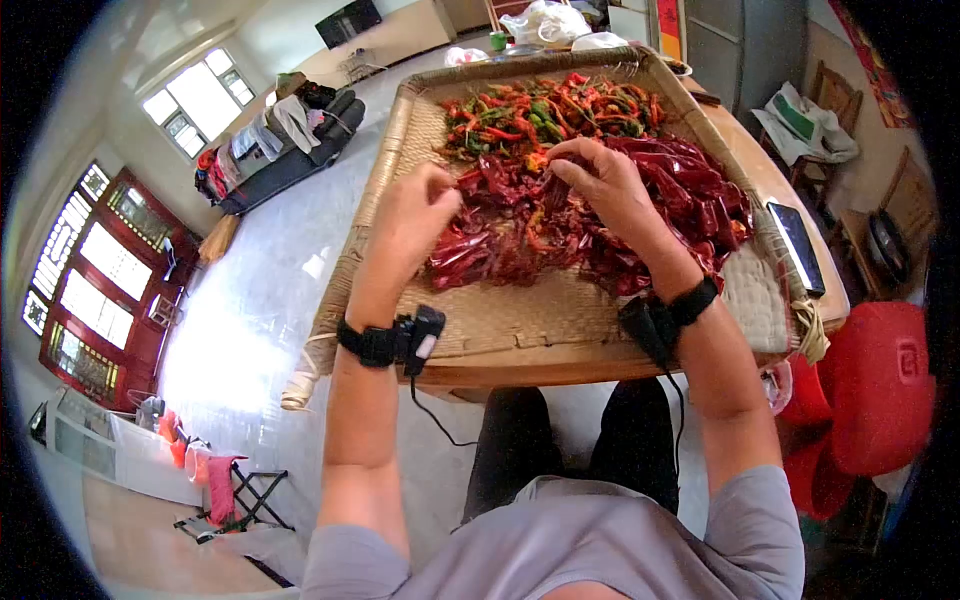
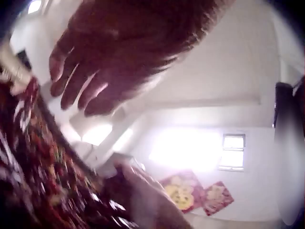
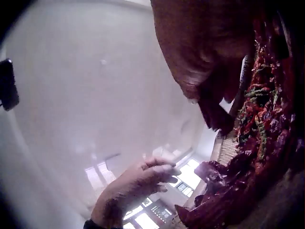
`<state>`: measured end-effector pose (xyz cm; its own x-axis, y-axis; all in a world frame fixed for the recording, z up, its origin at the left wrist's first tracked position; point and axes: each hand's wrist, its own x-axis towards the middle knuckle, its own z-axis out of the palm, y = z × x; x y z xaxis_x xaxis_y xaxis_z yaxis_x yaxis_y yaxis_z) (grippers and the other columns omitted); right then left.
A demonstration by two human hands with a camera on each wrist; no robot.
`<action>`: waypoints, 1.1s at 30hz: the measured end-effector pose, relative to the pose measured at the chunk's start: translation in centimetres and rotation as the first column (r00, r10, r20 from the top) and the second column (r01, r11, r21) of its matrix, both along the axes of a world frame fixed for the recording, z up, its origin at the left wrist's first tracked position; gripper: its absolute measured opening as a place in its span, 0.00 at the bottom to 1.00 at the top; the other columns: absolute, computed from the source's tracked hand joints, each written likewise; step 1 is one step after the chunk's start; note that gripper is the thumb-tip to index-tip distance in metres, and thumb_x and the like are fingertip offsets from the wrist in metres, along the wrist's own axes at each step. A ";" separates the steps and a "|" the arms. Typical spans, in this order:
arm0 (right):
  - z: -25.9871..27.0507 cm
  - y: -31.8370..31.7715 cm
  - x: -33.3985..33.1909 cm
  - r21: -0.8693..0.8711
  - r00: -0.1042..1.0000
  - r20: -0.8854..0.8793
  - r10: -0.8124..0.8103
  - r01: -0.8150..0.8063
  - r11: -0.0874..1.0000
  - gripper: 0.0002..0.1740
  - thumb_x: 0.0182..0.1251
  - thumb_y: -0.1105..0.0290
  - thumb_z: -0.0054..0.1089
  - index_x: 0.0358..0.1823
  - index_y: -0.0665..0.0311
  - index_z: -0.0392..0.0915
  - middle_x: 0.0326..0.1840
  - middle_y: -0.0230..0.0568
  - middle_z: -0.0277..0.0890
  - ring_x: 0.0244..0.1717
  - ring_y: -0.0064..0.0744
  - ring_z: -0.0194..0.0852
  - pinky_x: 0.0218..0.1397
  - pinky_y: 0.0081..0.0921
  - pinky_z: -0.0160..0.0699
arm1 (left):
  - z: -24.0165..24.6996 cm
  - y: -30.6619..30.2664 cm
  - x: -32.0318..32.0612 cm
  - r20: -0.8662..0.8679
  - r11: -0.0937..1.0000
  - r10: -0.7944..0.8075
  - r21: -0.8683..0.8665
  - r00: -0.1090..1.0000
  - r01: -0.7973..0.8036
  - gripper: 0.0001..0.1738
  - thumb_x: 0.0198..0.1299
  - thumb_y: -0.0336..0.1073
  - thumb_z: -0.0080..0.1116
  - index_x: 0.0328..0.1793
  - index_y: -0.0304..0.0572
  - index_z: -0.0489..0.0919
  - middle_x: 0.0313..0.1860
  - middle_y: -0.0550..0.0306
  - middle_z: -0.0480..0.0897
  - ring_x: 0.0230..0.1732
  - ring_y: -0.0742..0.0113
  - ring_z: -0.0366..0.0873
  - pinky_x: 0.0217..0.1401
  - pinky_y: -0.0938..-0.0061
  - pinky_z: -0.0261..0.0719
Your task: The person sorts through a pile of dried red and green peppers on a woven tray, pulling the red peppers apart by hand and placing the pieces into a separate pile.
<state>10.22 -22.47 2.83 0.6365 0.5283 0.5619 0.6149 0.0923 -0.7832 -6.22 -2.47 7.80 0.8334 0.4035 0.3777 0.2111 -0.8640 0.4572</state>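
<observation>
Dark red, wrinkled peppers (image 1: 680, 190) lie heaped in a woven tray (image 1: 400, 130). My right hand (image 1: 610, 190) is above the middle of the heap; in the right wrist view, my right hand (image 3: 209, 43) pinches a dark red pepper (image 3: 215, 116) that hangs from its fingertips. My left hand (image 1: 408, 225) hovers over the heap's left edge, with nothing seen in it. In the left wrist view, the fingers of my left hand (image 2: 128, 47) are loosely bent and apart. Smaller red and green peppers (image 1: 545, 112) lie along the tray's far side.
The tray rests on a wooden table (image 1: 560, 372). A phone (image 1: 796, 248) lies right of the tray, by its rim. White plastic bags (image 1: 545, 22) are beyond the far rim. A red plastic stool (image 1: 882, 385) stands at the right, and a dark sofa (image 1: 290, 150) is farther back left.
</observation>
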 end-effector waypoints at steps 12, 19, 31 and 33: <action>-0.8 1.2 -0.5 0.269 0.866 -0.354 0.353 -0.267 0.925 0.15 0.76 0.62 0.55 0.51 0.67 0.79 0.35 0.31 0.79 0.28 0.17 0.77 0.29 0.18 0.76 | -1.8 -3.8 2.6 0.062 0.862 -0.289 -0.417 0.955 0.288 0.20 0.65 0.35 0.61 0.60 0.32 0.76 0.46 0.55 0.84 0.46 0.70 0.81 0.50 0.75 0.79; -1.0 0.0 0.5 -0.024 0.809 0.367 -0.459 0.502 0.865 0.11 0.63 0.70 0.59 0.47 0.54 0.80 0.46 0.41 0.80 0.52 0.45 0.76 0.53 0.44 0.72 | -1.8 0.4 -0.6 -0.009 0.986 0.076 0.148 0.997 -0.073 0.16 0.60 0.35 0.59 0.54 0.39 0.81 0.46 0.43 0.85 0.48 0.52 0.84 0.54 0.66 0.79; 1.0 -3.8 3.0 -0.584 0.659 0.622 -0.423 0.750 0.310 0.14 0.63 0.71 0.59 0.51 0.53 0.80 0.51 0.42 0.78 0.58 0.42 0.74 0.60 0.43 0.66 | -0.4 -2.0 -1.5 -0.199 0.986 -0.046 0.148 0.979 0.076 0.16 0.60 0.38 0.60 0.51 0.38 0.82 0.47 0.43 0.85 0.49 0.50 0.83 0.54 0.63 0.79; 0.7 -3.6 3.4 -0.447 0.628 0.637 -0.447 0.774 0.449 0.15 0.63 0.73 0.60 0.52 0.54 0.80 0.51 0.44 0.78 0.56 0.43 0.76 0.58 0.44 0.69 | -0.2 -2.6 -0.8 -0.283 0.980 -0.180 0.034 0.942 0.197 0.16 0.60 0.39 0.60 0.51 0.38 0.82 0.48 0.44 0.85 0.49 0.51 0.83 0.54 0.63 0.79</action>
